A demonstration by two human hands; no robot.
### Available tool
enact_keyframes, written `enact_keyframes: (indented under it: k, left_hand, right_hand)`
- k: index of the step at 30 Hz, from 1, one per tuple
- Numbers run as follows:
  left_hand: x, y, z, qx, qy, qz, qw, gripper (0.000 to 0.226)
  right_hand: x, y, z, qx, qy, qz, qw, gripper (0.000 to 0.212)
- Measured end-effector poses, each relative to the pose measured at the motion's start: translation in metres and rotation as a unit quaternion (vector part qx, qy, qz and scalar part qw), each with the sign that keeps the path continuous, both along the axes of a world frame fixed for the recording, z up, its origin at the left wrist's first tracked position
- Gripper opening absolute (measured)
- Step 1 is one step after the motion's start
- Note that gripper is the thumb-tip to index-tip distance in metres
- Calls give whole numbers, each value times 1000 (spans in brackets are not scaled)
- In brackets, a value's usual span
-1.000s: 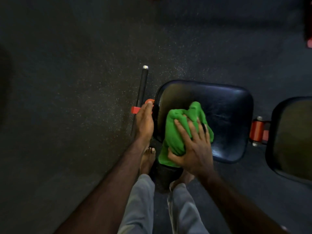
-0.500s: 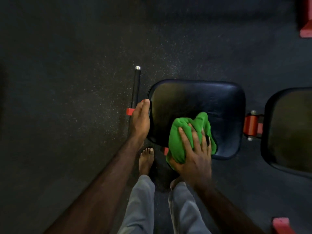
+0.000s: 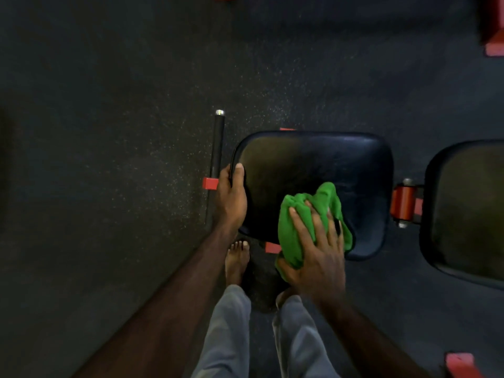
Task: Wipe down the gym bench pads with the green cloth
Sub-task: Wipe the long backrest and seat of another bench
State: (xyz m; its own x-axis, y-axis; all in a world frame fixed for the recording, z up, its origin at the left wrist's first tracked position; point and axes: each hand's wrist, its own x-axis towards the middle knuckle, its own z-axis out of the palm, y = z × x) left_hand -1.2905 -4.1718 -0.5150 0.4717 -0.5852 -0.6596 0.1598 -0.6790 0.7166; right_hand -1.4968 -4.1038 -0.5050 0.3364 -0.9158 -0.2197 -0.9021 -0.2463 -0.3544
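A black seat pad of the gym bench lies below me in the middle of the view. My right hand presses the bunched green cloth onto the pad's near right part, fingers spread over it and thumb tucked under its near edge. My left hand grips the pad's left edge, thumb on top. A second, larger black pad sits to the right, cut off by the frame edge.
A red hinge bracket joins the two pads. A black bar with a silver end and a red bracket lie left of the seat. My bare feet stand on speckled dark rubber floor. Red frame parts show at the corners.
My right hand has drawn the cloth from the pad's middle toward its near right edge. My left hand has shifted from the red bracket onto the pad's left edge.
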Motion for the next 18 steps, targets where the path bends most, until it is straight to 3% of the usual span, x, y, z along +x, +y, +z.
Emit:
enact_keyframes:
  k: [3,5,7,9,11,15,18]
  left_hand:
    - [-8,2,-2,-5,-53,14,998,37]
    - [-8,3,-3,-3,-77,29,997,41]
    - [-3,3,-9,4,-15,76,997,48]
    - [7,2,-14,31,104,102,989,60]
    - [15,3,-14,19,197,102,975,70]
    - [13,2,-8,24,219,130,967,58]
    - [13,3,-8,23,249,154,956,53]
  right_hand:
    - [44,-6,3,15,-4,-55,998,104]
    - [78,-19,3,26,-39,-9,999,107]
    - [90,-32,-1,16,-65,65,996,106]
    - [74,-42,-2,4,-65,122,990,104]
    - [45,-45,-1,-3,-53,120,991,104]
    - [30,-30,5,4,-47,-41,998,99]
    - [65,-42,0,-5,-34,66,997,89]
